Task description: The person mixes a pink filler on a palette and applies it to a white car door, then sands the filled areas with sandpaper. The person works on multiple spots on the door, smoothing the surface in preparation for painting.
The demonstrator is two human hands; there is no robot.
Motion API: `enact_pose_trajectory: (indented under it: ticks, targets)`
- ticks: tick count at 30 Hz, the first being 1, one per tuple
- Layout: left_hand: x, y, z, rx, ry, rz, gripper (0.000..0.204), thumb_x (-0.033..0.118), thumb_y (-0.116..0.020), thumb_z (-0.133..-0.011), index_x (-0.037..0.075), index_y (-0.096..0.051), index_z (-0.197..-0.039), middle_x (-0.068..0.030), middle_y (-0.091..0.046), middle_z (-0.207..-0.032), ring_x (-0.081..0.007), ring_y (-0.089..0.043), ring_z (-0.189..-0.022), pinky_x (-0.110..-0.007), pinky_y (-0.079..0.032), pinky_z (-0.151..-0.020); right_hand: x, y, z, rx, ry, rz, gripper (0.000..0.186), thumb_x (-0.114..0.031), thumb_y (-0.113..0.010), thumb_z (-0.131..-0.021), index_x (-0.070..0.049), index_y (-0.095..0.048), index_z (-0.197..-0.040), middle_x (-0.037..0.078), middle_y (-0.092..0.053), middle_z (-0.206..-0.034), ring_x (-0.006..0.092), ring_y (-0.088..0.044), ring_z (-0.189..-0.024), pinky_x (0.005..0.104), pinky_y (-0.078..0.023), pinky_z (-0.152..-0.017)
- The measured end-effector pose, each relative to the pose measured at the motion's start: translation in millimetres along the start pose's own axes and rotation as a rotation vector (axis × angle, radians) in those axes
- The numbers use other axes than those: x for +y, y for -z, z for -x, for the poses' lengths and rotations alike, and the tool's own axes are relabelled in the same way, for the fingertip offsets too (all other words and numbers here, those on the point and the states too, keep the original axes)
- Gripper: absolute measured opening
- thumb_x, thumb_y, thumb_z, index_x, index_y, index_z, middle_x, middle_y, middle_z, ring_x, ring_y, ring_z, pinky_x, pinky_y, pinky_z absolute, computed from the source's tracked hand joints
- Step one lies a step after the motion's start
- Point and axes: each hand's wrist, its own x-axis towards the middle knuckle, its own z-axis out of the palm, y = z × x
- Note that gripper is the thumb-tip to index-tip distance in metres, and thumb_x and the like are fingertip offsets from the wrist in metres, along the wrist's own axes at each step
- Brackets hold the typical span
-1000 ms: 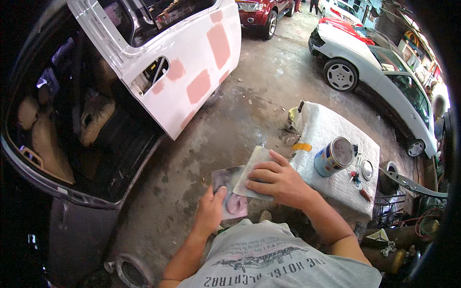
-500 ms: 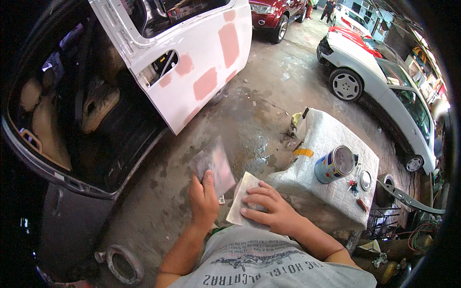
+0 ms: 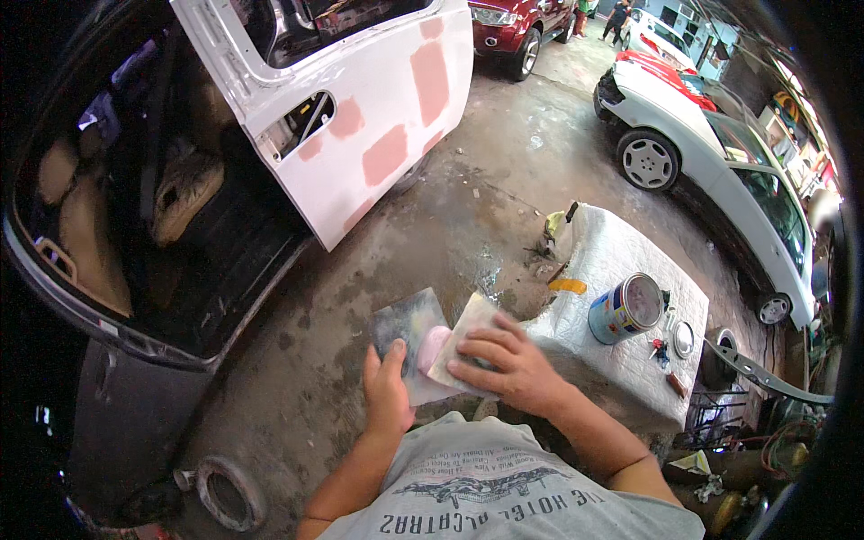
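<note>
My left hand (image 3: 389,389) grips a flat, smeared grey sheet (image 3: 405,317) from its near edge, thumb on top. A lump of pink putty (image 3: 434,347) lies on that sheet. A stiff cream-coloured spreader (image 3: 477,317) is held in my right hand (image 3: 517,367), fingers laid across its face. Its lower left edge meets the putty over the sheet. Both hands are in front of my grey shirt, close together. Ahead to the left stands an open white car door (image 3: 360,81) with several pink patches of filler.
On the right, a table with a white quilted cover (image 3: 585,256) bears an open tin (image 3: 625,308), a round lid (image 3: 682,339) and small tools. A white car (image 3: 693,144) and a red vehicle (image 3: 499,27) stand beyond. A round ring-like part (image 3: 229,493) lies lower left.
The spreader has moved left and up onto the sheet, against the putty. The sheet has tilted so its smeared face and the pink lump show more clearly.
</note>
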Motion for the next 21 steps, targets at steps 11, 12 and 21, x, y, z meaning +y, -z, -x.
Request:
enact_pose_trajectory:
  ticks: [11,12,21]
  targets:
    - [17.8,3.3,5.2,-0.217,-0.003,-0.566,0.036,0.019,-0.052,-0.102,-0.002,-0.051,-0.132,-0.0107,-0.063,-0.119,-0.0182,-0.059,-0.106,-0.035,-0.047,-0.096,16.1,33.3,-7.6,-0.08,0.005,0.093,0.044,-0.02,-0.064,-0.076,-0.025,-0.067,-0.12,0.0,-0.062,-0.12,0.0187,-0.057,-0.119,0.0536,-0.034,-0.112]
    - [11.1,0.8,6.1,-0.32,-0.032,-0.469,0.034,0.02,-0.052,-0.103,-0.001,-0.054,-0.129,-0.0096,-0.065,-0.115,-0.0169,-0.06,-0.103,-0.034,-0.047,-0.094,15.0,36.0,-14.3,-0.055,0.001,0.118,0.043,-0.02,-0.064,-0.075,-0.024,-0.067,-0.118,0.0,-0.063,-0.119,0.0187,-0.058,-0.118,0.0534,-0.034,-0.111]
    - [19.6,-15.5,-0.2,-0.076,-0.434,-0.788,0.039,0.022,-0.046,-0.105,-0.009,-0.053,-0.128,-0.025,-0.066,-0.116,-0.0336,-0.065,-0.106,-0.041,-0.049,-0.09,-24.8,-8.0,6.3,-0.176,0.055,-0.112,0.04,-0.016,-0.059,-0.084,-0.022,-0.067,-0.122,0.0,-0.063,-0.125,0.018,-0.056,-0.124,0.0513,-0.034,-0.112]
